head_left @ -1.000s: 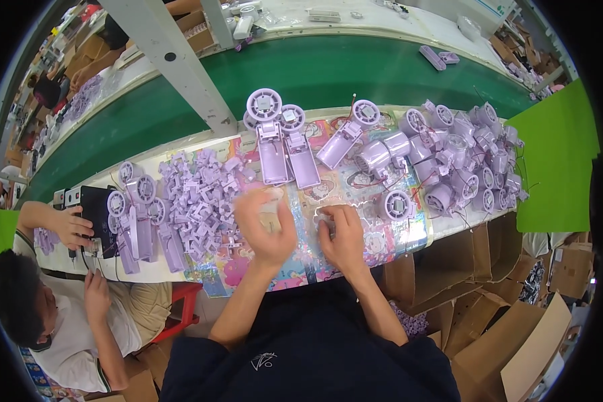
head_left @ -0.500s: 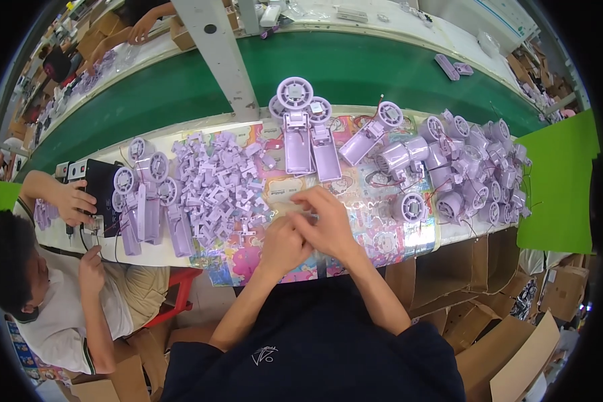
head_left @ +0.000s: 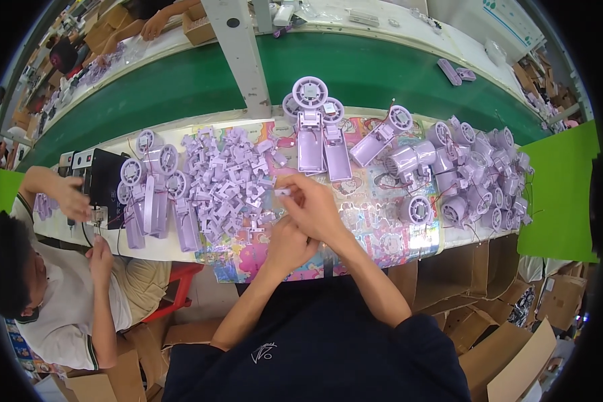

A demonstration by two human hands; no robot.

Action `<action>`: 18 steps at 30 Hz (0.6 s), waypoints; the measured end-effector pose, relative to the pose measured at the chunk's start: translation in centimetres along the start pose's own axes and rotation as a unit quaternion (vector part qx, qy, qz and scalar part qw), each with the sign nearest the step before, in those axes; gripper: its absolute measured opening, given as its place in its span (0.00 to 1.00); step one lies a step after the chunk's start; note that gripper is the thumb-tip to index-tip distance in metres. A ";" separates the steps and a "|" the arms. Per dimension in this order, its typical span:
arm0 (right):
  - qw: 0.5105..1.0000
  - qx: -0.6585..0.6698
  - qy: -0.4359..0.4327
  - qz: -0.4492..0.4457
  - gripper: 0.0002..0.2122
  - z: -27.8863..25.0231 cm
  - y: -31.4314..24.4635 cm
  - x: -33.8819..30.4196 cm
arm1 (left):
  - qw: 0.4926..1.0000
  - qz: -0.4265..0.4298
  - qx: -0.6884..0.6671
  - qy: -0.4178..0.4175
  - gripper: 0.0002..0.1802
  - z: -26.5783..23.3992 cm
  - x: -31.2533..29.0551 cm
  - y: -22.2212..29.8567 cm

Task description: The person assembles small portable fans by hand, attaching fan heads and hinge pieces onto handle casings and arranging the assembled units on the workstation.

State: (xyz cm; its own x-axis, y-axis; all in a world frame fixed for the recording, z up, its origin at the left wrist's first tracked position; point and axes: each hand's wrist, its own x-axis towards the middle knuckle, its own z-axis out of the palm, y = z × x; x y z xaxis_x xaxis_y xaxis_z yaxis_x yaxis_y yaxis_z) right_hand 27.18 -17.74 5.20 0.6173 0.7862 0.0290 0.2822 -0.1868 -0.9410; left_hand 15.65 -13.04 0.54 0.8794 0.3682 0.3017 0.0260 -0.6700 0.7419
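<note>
My right hand point(head_left: 309, 206) pinches a small purple plastic bracket point(head_left: 283, 192) between thumb and fingertips, at the right edge of a pile of similar brackets point(head_left: 228, 181). Just below it, my left hand point(head_left: 290, 244) is curled closed near the right wrist. Whatever its fingers hold, if anything, is hidden. Beyond my hands lie purple fan bodies point(head_left: 310, 149) with round ring heads and open trough-shaped handles, one set leaning against another. Another such fan body point(head_left: 372, 142) rests to their right.
Purple cylindrical fan heads with wires point(head_left: 476, 167) are heaped at the right. More fan bodies point(head_left: 155, 201) stand at the left, beside a black box point(head_left: 106, 181) where a co-worker point(head_left: 60, 288) works. A green belt point(head_left: 382, 67) and metal post point(head_left: 238, 53) lie beyond. Cardboard boxes point(head_left: 449, 275) sit below right.
My right hand has moved left and slightly away from me, to the bracket pile, and a small bracket now shows in its fingers. My left hand stays closed below. The view has shifted slightly.
</note>
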 end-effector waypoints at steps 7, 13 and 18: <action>0.988 -0.094 0.079 -0.098 0.08 -6.4 1.2 -3.8 | 0.999 0.028 -0.037 -0.016 0.09 -1.6 0.9 0.3; 0.957 -0.194 0.206 -0.063 0.09 -7.4 5.8 -5.9 | 0.877 -0.049 -0.416 -0.236 0.16 -5.0 2.9 -2.9; 0.920 -0.278 0.201 -0.188 0.12 -7.0 6.0 -5.1 | 0.790 -0.056 -0.502 -0.348 0.23 -4.0 5.7 -2.8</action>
State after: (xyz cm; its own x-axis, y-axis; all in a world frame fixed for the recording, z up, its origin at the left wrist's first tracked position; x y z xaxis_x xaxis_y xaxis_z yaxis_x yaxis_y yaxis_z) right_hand 30.88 -27.01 1.79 0.5901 0.5958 0.5448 0.7942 -0.3073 -0.5242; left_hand 18.72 -6.50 2.56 0.9558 -0.2883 0.0574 0.0395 0.3195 0.9468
